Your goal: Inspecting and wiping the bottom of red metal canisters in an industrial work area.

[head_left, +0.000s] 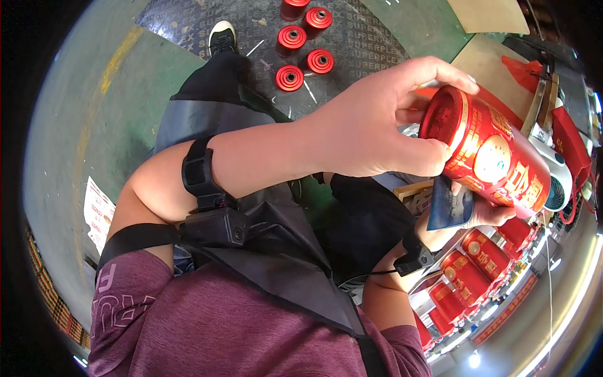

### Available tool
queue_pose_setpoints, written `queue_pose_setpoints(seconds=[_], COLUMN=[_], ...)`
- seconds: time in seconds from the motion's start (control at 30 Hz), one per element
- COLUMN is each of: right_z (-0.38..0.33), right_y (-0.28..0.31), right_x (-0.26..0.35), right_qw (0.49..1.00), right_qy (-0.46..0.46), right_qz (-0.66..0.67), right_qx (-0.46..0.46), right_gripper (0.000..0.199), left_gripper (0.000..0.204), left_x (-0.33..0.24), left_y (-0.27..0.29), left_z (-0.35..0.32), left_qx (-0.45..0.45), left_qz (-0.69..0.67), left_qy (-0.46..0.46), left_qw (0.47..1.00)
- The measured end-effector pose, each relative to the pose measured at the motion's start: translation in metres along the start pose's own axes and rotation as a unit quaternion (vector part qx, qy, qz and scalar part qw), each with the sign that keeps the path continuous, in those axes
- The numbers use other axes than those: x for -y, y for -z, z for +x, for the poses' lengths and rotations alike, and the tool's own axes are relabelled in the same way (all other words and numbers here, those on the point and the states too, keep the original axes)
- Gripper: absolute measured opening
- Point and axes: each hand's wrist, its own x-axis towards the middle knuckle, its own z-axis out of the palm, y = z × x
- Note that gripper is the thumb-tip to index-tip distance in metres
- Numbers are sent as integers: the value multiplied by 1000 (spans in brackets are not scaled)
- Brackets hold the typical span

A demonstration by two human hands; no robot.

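A shiny red canister (496,154) with gold print and a pale round emblem lies tilted in the air between my hands. My left hand (402,119) curls round its near-left end, thumb below the rim and fingers over the top. From beneath, my right hand (493,215) grips the canister's lower side, its fingers partly hidden. A dark blue, cloth-like piece (453,206) hangs by the right hand's fingers, against the canister. Both forearms carry black straps with small boxes.
Several red cylinders with ridged round tops, one a red cylinder (291,38), stand on a dark floor mat (352,53) ahead. Rows of red canisters (465,276) line the right. Near the held canister sits a white and teal round device (558,173). A shoe (222,39) rests by the mat.
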Motion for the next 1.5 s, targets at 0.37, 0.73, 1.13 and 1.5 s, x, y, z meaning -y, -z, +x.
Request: queue_pose_setpoints(seconds=[0.37,0.73,1.13,1.5], right_z=[-11,0,16,33], right_y=[-1,29,35,32], right_x=[5,4,5,-6], right_qw=[999,998,989,943], right_qy=[-2,26,-5,55], right_qz=[-39,-9,99,166], right_qx=[-26,51,113,284], right_gripper=[108,94,102,115], left_gripper=[76,71,58,63], left_x=[8,12,5,-3], left_y=[-3,0,-1,-1], left_z=[-2,2,-1,-1], left_qx=[13,23,24,42], left_qz=[124,275,79,1], left_qy=[-62,-227,-84,137], left_qw=[990,934,993,990])
